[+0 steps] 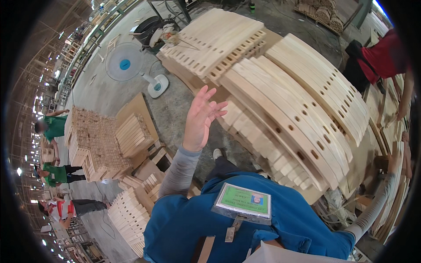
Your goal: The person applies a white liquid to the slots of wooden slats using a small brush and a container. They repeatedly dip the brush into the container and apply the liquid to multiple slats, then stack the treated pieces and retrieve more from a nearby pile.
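My left hand (203,117) is raised in the middle of the view, fingers spread and nothing in them. Just right of it stand stacks of pale curved wooden slats (287,105) with slots along their edges. Behind these lies a pile of flat slotted boards (215,33). My right arm, in a grey sleeve, stretches out to the far right edge. There my right hand (407,153) is beside long wooden strips (394,188); its fingers are too small and distorted to make out.
A white and blue fan (125,63) stands on the floor at upper left, near a black bin (153,33). Stacked wood blocks (98,140) and slotted pieces (129,215) lie left. A person in red (386,57) reaches in at right; several people are at far left.
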